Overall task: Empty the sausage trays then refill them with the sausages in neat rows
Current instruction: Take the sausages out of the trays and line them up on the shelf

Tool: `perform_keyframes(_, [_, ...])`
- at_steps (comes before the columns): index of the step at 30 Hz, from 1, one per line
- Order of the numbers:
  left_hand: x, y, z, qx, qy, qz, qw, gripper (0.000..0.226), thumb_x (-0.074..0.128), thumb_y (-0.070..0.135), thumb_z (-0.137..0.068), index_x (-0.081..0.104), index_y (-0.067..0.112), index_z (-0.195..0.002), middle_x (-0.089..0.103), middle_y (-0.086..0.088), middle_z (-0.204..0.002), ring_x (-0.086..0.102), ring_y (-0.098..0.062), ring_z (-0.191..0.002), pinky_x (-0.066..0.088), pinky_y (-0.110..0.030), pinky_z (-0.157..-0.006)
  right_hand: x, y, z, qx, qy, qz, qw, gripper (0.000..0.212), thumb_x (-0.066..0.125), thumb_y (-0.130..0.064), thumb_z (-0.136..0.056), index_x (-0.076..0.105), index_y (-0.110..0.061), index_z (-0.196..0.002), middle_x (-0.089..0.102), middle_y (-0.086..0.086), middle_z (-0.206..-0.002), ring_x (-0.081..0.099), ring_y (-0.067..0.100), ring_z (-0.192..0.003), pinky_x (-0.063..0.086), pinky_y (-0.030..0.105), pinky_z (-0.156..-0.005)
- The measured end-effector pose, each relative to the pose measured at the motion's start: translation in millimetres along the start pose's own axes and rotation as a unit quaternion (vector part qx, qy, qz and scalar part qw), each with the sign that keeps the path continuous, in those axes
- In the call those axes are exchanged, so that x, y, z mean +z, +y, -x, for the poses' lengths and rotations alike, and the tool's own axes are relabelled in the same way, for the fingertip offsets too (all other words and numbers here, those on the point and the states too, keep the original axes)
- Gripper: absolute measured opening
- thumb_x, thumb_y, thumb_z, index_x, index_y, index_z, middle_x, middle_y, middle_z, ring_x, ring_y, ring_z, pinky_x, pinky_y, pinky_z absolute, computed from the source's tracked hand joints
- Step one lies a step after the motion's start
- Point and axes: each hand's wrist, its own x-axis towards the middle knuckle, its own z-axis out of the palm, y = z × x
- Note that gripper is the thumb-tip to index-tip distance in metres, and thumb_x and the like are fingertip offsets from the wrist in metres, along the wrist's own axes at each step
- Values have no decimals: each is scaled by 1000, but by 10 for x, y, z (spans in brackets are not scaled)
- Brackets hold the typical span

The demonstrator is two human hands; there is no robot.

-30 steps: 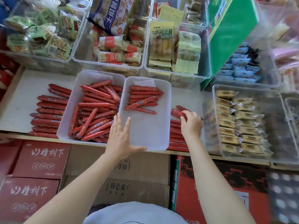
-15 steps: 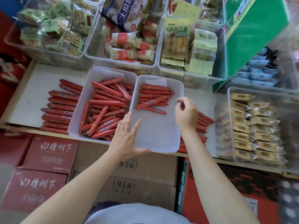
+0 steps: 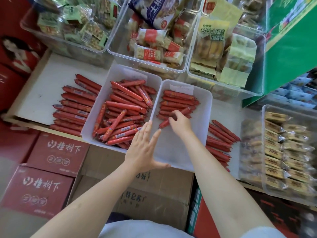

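Observation:
Two white trays sit side by side on the shelf. The left tray (image 3: pixel 93 115) is heaped with red sausages (image 3: pixel 123 114) lying at mixed angles. The right tray (image 3: pixel 204 121) has a short row of sausages (image 3: pixel 178 102) at its far end and bare floor nearer me. My right hand (image 3: pixel 180 123) is inside the right tray, fingers pinched on a sausage (image 3: pixel 163 124) at the near edge of the row. My left hand (image 3: pixel 145 148) lies flat and spread on the near left corner of the right tray. Loose sausages lie on the shelf left (image 3: pixel 73 107) and right (image 3: pixel 221 140) of the trays.
Clear bins of packaged snacks (image 3: pixel 154 40) stand behind the trays, and another bin of wrapped bars (image 3: pixel 281 152) stands at the right. A green box (image 3: pixel 291 48) leans at the back right. Red and brown cartons (image 3: pixel 56 152) sit below the shelf edge.
My right hand left the loose sausages right of the trays and moved left into the right tray, onto the row. My left hand stayed on the tray's near corner.

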Motion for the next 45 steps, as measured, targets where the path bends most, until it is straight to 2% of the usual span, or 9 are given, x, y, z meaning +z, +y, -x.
perform_keyframes(5, [-22,9,0,-6,-10,11,1000,130,37,99,-57,18,20,-158,-13,-12,-165,-7,-26,-153,11,-48,-124,-57,143,223,22,72,-37,996,8,56,-10,-92,55,-18,-95,53,-6,-77,55,18,-77,40,28,-59])
perform_keyframes(11, [-65,15,-2,-8,-25,16,1000,124,31,96,-64,5,22,-159,-21,-7,-164,-16,-22,-152,2,-42,-124,-220,119,813,80,4,-391,917,31,60,-4,-95,43,-9,-121,65,11,-103,72,26,-76,60,42,-74])
perform_keyframes(16, [-195,-9,11,-42,34,196,979,71,39,69,-90,51,22,-142,21,-4,-164,12,-20,-153,13,-41,-122,-260,72,1233,50,-44,-492,868,26,55,-4,-98,58,-9,-124,69,10,-104,69,25,-87,55,37,-78])
perform_keyframes(18, [-370,-11,30,-117,64,342,930,40,55,51,-96,69,21,-117,58,1,-140,47,-17,-135,34,-41,-112,-235,-25,1316,36,-53,-478,876,25,55,-4,-98,62,-10,-122,69,10,-103,67,23,-83,53,38,-83])
perform_keyframes(23, [-746,-176,249,-230,19,736,636,45,61,47,-93,63,12,-121,72,-12,-116,67,-26,-101,52,-38,-82,22,-511,1510,-23,-117,-375,919,22,54,-15,-101,74,-16,-108,74,10,-100,68,24,-88,51,33,-74])
perform_keyframes(27, [-917,-527,465,-267,78,784,555,27,50,30,-104,55,11,-122,66,-8,-77,64,-23,-64,56,-36,-67,273,-822,1359,-16,16,-268,963,22,50,-15,-99,73,-15,-96,73,-2,-85,68,17,-84,50,33,-76])
perform_keyframes(32, [-1125,-1241,468,-318,125,667,662,25,43,38,-106,53,18,-117,46,2,-57,43,-12,-50,39,-27,-51,740,-911,897,69,138,-102,983,53,47,-27,-99,33,-13,-148,39,13,-148,38,32,-135,34,43,-107])
perform_keyframes(39, [-1333,-2466,-60,-206,151,258,932,30,52,42,-97,58,39,-126,64,3,-112,58,-20,-107,47,-42,-93,1190,-993,718,89,215,-43,972,53,30,-46,-103,34,-7,-139,47,18,-140,49,37,-124,40,43,-84])
perform_keyframes(45, [-1343,-2722,-742,-144,88,-68,983,35,49,37,-102,57,36,-136,51,-10,-132,41,-30,-128,14,-49,-116,1247,-1006,692,92,237,20,967,52,30,-50,-103,36,-7,-133,52,16,-133,53,37,-116,35,39,-75])
